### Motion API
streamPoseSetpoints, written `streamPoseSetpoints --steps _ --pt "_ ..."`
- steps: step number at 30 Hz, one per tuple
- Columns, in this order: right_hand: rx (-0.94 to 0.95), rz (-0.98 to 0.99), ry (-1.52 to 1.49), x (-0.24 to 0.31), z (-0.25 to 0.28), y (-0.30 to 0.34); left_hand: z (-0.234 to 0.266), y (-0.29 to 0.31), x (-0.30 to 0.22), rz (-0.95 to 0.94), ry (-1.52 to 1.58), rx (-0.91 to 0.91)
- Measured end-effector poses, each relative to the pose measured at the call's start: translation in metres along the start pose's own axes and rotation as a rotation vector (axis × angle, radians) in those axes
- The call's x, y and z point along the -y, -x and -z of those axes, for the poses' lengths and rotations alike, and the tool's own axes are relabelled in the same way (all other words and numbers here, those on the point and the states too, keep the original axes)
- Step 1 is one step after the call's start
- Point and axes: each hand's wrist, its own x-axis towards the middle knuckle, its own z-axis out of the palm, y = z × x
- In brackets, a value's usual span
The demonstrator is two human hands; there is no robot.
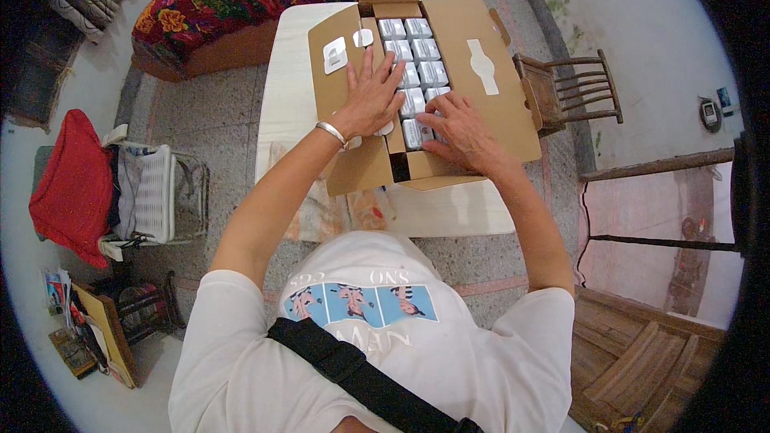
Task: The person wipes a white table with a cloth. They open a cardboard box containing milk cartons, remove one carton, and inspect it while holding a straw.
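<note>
A brown cardboard carton (437, 167) lies with its flaps spread on the table. Two columns of small silvery-white boxes (433, 74) fill it. My left hand (371, 99) rests across the carton's left edge, fingers spread, with its fingertips touching or just above the left column. At the near end, my right hand (464, 135) lies over the right column. Its fingers are bent and apart, reaching toward a small box (416, 134) in the nearest row. The palm hides part of that row, and I see nothing lifted in either hand.
The carton stands on a cream-covered table (281, 84). Right of it is a wooden chair (573, 84); left, a white chair (152, 192) carries a red cloth (74, 184). A floral red cover (233, 12) drapes furniture beyond the table. The carton's right flap (489, 112) spreads wide.
</note>
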Motion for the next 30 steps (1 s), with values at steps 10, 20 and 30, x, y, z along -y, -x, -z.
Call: streamPoseSetpoints --steps 10,20,30 --pt "0.077 0.041 0.03 0.0 0.005 -0.007 0.004 0.0 0.001 -0.007 0.063 0.016" --pt "0.078 0.053 -0.145 -0.014 0.007 -0.01 0.008 0.001 0.007 -0.03 0.139 0.042" --pt "-0.144 0.033 -0.057 -0.032 0.003 -0.007 0.006 0.0 0.009 -0.012 0.158 0.082"
